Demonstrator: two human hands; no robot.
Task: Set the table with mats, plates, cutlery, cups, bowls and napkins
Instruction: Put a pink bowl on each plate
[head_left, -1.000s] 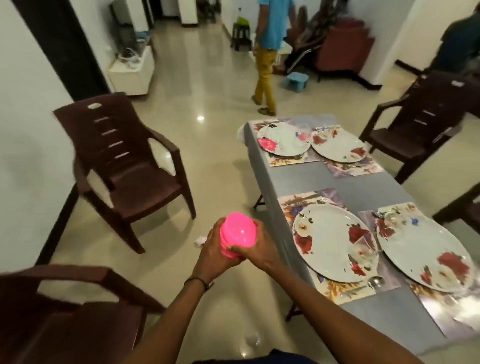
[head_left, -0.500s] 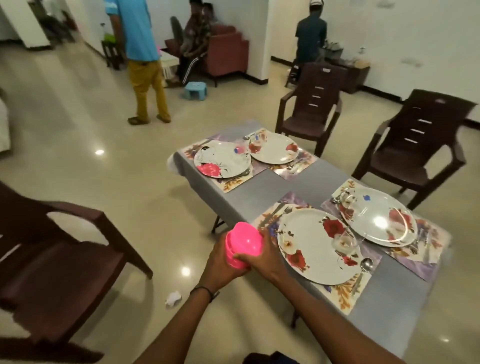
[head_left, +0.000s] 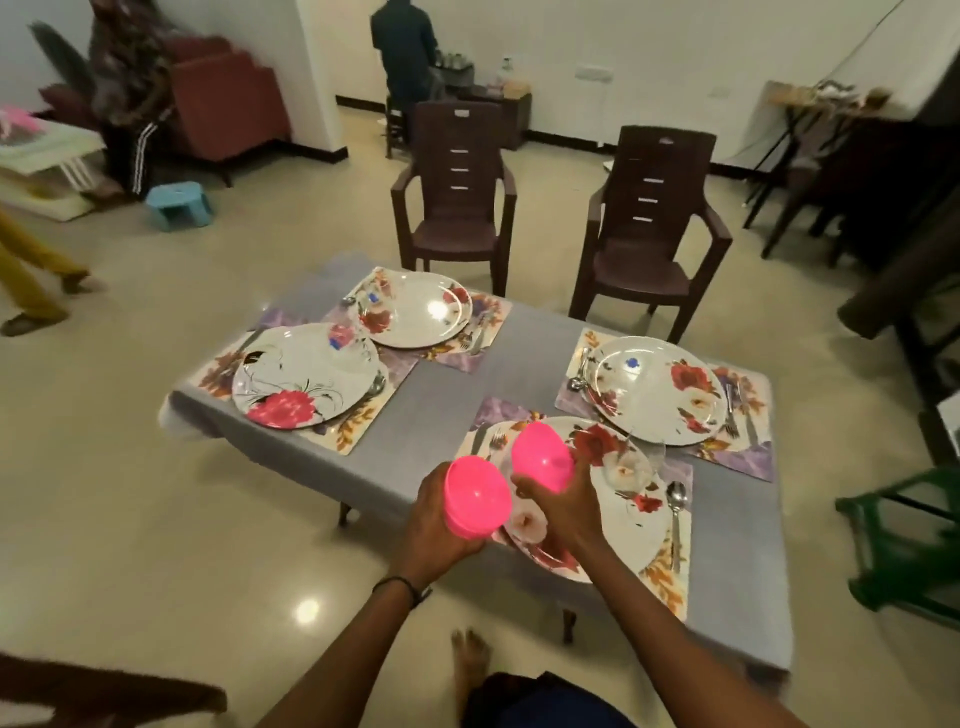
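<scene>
My left hand (head_left: 431, 525) grips a stack of upturned pink bowls (head_left: 475, 496) just off the table's near left edge. My right hand (head_left: 563, 506) holds a single pink bowl (head_left: 543, 457), bottom up, over the nearest floral plate (head_left: 623, 512). That plate lies on a floral mat (head_left: 670, 571) with a spoon (head_left: 676, 506) at its right and a clear glass (head_left: 647, 457) beside it. Three more floral plates sit on mats: one at left (head_left: 306, 379), one far left (head_left: 415, 309), one at right (head_left: 657, 389), each with cutlery.
The grey table (head_left: 452, 395) is low, with two brown chairs (head_left: 457, 192) (head_left: 652, 228) behind it. A green stand (head_left: 904, 545) is at the right. A blue stool (head_left: 179, 203) sits on the floor at left. People stand at the back and far left.
I turned and stepped to the table's long side. My right hand lifted one pink bowl off the stack, and the two hands now hold bowls apart.
</scene>
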